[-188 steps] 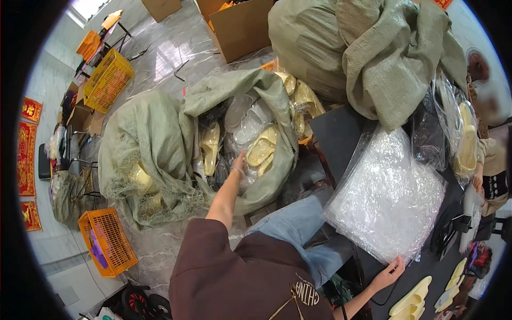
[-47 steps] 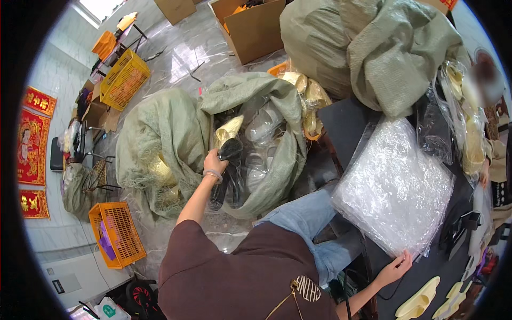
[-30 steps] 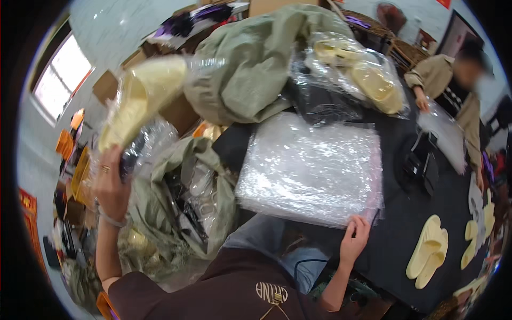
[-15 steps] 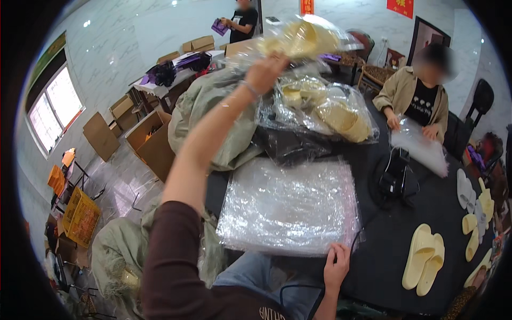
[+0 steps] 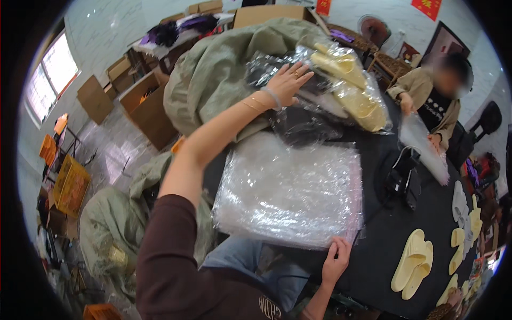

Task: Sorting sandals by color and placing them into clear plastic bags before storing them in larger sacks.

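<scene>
My left hand (image 5: 289, 84) is stretched out with its fingers apart, holding nothing, over the heap of packed slippers. Just beyond it lie pale yellow slippers (image 5: 368, 109) in clear plastic, with dark slippers bagged beneath. In front of me on the table is a flat stack of clear plastic bags (image 5: 288, 194) with a pinkish strip along the right edge. At that stack's near right corner my right hand (image 5: 336, 261) has its fingers closed on the bag edge. A loose pair of pale yellow slippers (image 5: 412, 264) sits further right.
A black corded device (image 5: 402, 176) stands on the black table right of the stack. Grey-green sacks (image 5: 213, 80) bulge at the left. Across at the right a person (image 5: 432, 101) handles clear bags. More slippers (image 5: 466, 218) line the right edge; cardboard boxes (image 5: 149, 106) stand on the floor.
My left hand has let go of a bag of yellow slippers, which now lies on the heap, and its fingers have spread. My right hand stays at the stack's corner. The view has tilted down.
</scene>
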The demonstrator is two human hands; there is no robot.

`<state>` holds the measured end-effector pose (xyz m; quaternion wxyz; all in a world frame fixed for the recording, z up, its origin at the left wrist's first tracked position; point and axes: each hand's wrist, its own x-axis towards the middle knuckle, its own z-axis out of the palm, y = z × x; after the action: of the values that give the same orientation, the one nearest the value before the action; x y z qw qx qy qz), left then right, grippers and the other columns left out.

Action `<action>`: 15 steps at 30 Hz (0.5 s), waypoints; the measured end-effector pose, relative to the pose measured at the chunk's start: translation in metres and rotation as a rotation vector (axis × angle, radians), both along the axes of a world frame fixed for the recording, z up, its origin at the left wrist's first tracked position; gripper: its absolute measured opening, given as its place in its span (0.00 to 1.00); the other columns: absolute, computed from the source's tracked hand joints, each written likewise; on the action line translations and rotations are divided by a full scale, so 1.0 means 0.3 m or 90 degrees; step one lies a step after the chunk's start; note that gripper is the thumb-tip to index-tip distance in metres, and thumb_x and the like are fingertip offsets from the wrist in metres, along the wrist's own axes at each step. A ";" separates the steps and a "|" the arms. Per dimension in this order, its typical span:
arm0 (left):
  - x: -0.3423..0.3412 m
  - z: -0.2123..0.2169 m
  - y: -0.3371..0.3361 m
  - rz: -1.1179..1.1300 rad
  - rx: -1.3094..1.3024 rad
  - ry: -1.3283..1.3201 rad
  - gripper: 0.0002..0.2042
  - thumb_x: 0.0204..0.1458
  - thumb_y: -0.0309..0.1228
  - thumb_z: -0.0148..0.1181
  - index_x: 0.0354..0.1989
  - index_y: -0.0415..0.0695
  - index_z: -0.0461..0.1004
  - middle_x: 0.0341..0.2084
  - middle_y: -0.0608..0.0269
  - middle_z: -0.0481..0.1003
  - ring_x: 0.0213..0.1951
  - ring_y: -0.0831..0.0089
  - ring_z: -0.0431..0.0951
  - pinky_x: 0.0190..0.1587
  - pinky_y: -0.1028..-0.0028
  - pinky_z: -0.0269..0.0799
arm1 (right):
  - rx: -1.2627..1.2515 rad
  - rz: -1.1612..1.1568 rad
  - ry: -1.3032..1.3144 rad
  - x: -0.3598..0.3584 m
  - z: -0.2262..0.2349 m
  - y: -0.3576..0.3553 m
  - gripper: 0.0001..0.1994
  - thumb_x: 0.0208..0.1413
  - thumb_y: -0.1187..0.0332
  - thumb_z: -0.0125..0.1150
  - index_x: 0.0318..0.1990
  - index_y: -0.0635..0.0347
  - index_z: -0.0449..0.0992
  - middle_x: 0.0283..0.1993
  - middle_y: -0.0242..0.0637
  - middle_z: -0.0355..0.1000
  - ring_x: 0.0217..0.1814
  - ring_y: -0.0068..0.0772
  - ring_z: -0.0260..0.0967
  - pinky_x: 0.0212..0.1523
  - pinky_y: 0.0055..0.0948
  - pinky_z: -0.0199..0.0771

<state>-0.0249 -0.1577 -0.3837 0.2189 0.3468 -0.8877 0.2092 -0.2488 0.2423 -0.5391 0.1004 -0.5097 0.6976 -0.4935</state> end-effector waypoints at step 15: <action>1.447 -1.372 1.471 0.810 0.472 0.434 0.17 0.44 0.33 0.62 0.42 0.39 0.74 0.36 0.50 0.76 0.40 0.56 0.76 0.44 0.65 0.71 | 0.068 0.034 0.274 0.013 -0.082 -0.037 0.10 0.58 0.75 0.48 0.43 0.70 0.73 0.44 0.45 0.70 0.49 0.41 0.66 0.52 0.33 0.65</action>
<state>0.4091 0.2836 -0.7954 0.1872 0.8798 -0.4168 -0.1313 -0.2449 0.2312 -0.5635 -0.0109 -0.6157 0.7142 -0.3327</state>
